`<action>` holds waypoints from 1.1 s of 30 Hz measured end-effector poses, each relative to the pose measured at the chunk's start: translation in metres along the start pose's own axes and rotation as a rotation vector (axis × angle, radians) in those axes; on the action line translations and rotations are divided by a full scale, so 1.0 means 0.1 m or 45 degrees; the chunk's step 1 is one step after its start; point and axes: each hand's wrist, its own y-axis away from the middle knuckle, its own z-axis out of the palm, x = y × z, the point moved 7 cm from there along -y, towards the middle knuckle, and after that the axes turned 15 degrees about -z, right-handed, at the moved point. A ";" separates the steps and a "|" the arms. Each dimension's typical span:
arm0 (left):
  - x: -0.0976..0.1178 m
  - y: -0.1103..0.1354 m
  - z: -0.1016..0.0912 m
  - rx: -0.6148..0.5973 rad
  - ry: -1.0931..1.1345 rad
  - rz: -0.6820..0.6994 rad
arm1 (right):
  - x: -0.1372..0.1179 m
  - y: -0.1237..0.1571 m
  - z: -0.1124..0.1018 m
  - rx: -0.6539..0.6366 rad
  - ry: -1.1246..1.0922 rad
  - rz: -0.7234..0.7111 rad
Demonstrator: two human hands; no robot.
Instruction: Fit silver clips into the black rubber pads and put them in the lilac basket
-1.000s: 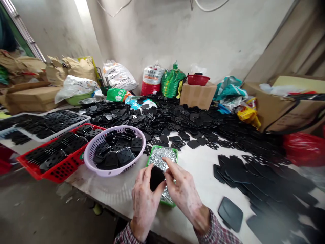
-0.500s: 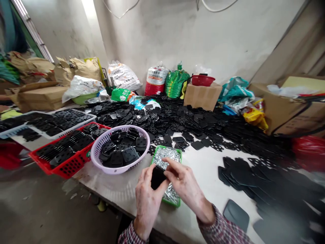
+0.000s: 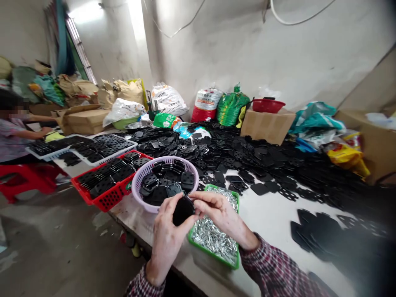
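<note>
My left hand (image 3: pixel 170 231) grips a small black plate (image 3: pixel 183 210) between thumb and fingers, tilted just off the near rim of the lilac basket. At the plate's right edge my right hand (image 3: pixel 218 212) has its thumb and fingers closed together; what lies between them is too small to make out. Under my right wrist stands a green tray (image 3: pixel 237 247) full of shiny metal pins (image 3: pixel 213 239). The round lilac basket (image 3: pixel 142 202) behind my left hand holds black plates (image 3: pixel 187 180) with holes in them.
Left of the basket stands a red crate (image 3: pixel 107 202) with rows of black plates, then white trays (image 3: pixel 93 163). Loose black plates (image 3: pixel 241 152) heap along the table's back, before sacks (image 3: pixel 206 105) and a cardboard box (image 3: pixel 267 123). Another person (image 3: pixel 15 132) sits far left.
The view has swung left, bringing the other person into sight. My hands have moved left with the black plate, from over the green tray toward the lilac basket.
</note>
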 end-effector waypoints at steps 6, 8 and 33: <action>0.01 -0.22 -0.17 0.091 -0.140 0.044 | 0.11 -0.26 0.15 0.037 0.037 0.091; -0.02 -0.30 -0.20 0.040 -0.121 0.019 | 0.12 -0.28 0.12 0.088 0.028 0.088; 0.08 -1.46 -0.18 -0.838 -0.249 0.253 | 0.16 -0.92 0.07 -0.345 0.951 -0.589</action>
